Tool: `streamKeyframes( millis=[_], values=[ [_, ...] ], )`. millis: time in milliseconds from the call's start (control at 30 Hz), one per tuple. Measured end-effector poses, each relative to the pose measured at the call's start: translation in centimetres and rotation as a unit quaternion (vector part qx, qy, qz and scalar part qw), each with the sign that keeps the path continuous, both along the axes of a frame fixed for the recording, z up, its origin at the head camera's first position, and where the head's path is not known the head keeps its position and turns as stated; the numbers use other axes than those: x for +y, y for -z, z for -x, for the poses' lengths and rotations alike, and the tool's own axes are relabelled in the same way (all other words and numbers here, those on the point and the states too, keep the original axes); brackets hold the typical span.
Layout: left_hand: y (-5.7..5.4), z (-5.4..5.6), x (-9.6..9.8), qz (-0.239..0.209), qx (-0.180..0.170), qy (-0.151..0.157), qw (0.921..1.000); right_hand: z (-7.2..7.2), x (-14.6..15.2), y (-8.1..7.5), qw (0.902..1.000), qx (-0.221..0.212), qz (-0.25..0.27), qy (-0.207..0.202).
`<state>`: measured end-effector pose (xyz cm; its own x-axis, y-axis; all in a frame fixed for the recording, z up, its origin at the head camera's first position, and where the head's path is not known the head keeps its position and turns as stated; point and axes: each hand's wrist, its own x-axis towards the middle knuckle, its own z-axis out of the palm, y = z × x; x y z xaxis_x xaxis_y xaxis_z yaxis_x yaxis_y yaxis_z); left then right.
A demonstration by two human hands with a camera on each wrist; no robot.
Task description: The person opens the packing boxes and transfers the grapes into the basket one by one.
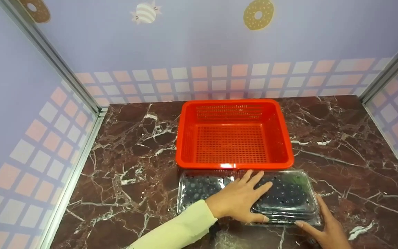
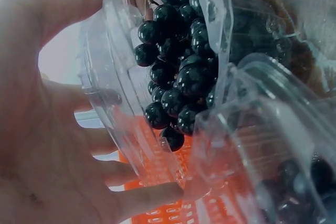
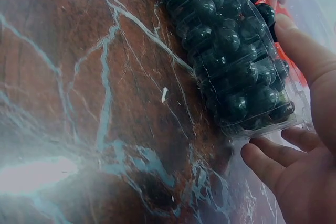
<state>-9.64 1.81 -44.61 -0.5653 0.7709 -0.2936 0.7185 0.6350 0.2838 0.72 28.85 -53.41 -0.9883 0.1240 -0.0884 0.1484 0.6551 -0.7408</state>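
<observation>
Two clear plastic clamshell boxes of dark grapes lie side by side at the front of the counter: a left box (image 1: pixel 197 188) and a right box (image 1: pixel 287 199). My left hand (image 1: pixel 238 200) rests across the right box's lid with its fingers spread. In the left wrist view the clear lid (image 2: pixel 113 90) lies under those fingers, beside the dark grapes (image 2: pixel 191 77). At the right box's front right corner, my right hand (image 1: pixel 332 226) holds it, thumb along the front edge and fingers round the end. The right wrist view shows grapes (image 3: pixel 226 40) through the box's side.
A red plastic basket (image 1: pixel 235 165) stands right behind both boxes, with nothing in it. Brown marbled counter (image 1: pixel 136 155) extends to both sides. Patterned panels, such as the back wall (image 1: pixel 199 45), enclose the counter at the back, left and right.
</observation>
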Motion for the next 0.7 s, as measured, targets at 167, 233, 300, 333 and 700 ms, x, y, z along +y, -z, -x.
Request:
streamKeyframes(
  millis=[167,233,300,333,700],
  values=[
    [-0.3,0.2,-0.1,0.000,-0.004,0.004,1.0000,-0.2,0.2,-0.2,0.9999,-0.006,0.007,0.005],
    [-0.4,0.3,-0.2,-0.002,-0.007,0.005,1.0000,-0.3,0.3,-0.3,0.9997,-0.019,0.009,0.008],
    [-0.5,0.5,-0.2,-0.002,-0.013,0.007,0.9999,-0.3,0.4,-0.4,0.9997,-0.023,0.002,0.012],
    [-0.6,0.6,-0.2,-0.003,-0.016,0.006,0.9998,-0.4,0.4,-0.4,0.9997,-0.021,-0.001,0.012],
    [-1.1,2.0,-0.3,-0.012,-0.036,0.004,0.9993,-0.4,0.3,0.0,0.9994,0.031,-0.005,0.011]
  ],
)
